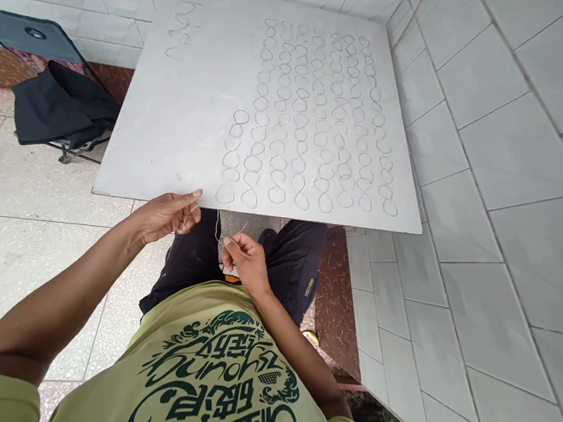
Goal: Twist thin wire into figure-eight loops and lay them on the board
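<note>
A thin piece of wire [218, 226] runs between my two hands, just below the near edge of a grey board [190, 121]. My left hand [167, 216] pinches one end with its fingers closed. My right hand [246, 260] pinches the other end above my lap. On the board lie several rows of bent figure-eight wire loops [316, 120], filling its right half. A few more loops [181, 22] lie at the far left corner.
A white tiled wall [507, 167] rises close on the right. A folding chair with a dark cloth [61, 107] stands on the floor at the left. My legs in dark trousers [296, 266] reach under the board.
</note>
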Motion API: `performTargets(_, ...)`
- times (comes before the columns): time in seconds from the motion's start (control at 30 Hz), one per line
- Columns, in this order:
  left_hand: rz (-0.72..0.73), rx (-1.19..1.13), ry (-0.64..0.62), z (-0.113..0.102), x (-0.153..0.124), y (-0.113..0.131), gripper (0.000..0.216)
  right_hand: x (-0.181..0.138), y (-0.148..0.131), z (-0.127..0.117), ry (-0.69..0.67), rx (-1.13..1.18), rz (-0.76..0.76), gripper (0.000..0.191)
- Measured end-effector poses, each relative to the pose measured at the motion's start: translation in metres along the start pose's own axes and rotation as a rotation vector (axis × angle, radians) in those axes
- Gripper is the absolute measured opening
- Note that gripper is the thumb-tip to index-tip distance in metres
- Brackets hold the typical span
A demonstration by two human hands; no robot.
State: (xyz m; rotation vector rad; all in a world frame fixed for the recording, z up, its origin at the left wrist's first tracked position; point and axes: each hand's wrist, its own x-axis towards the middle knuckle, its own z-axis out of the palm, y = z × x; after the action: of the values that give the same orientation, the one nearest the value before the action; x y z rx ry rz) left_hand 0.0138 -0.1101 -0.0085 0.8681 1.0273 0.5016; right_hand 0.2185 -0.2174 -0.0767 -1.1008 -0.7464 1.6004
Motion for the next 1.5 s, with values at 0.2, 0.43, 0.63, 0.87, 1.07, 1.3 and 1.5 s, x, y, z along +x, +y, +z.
performTargets(0.2, 0.106, -0.113, 0.109, 0.022, -0.014, -0.022, 0.082, 0.000, -0.007, 0.004, 0.082, 0.032, -0.008, 0.037)
performTargets(0.43, 0.319, -0.064, 0.331, 0.074, -0.025, -0.059, 0.038, -0.001, -0.009, 0.016, 0.126, 0.020, -0.043, 0.036)
performTargets(0.63, 0.341, -0.073, 0.412, 0.076, -0.022, -0.059, 0.032, -0.002, -0.005, 0.020, 0.095, 0.017, -0.051, 0.036)
performTargets(0.87, 0.419, -0.106, 0.423, 0.054, -0.029, -0.042, 0.049, -0.006, -0.010, 0.019, 0.092, 0.027, -0.069, 0.035)
performTargets(1.07, 0.446, -0.341, 0.226, 0.055, -0.019, -0.035, 0.055, -0.009, -0.007, 0.025, -0.003, -0.006, -0.032, 0.037)
performTargets(1.3, 0.493, -0.469, 0.268, 0.058, -0.009, -0.037, 0.053, -0.012, 0.001, 0.027, -0.055, -0.015, -0.016, 0.038)
performTargets(1.5, 0.502, -0.534, 0.327, 0.059, -0.004, -0.035, 0.056, -0.012, 0.002, 0.029, -0.076, -0.003, 0.001, 0.037)
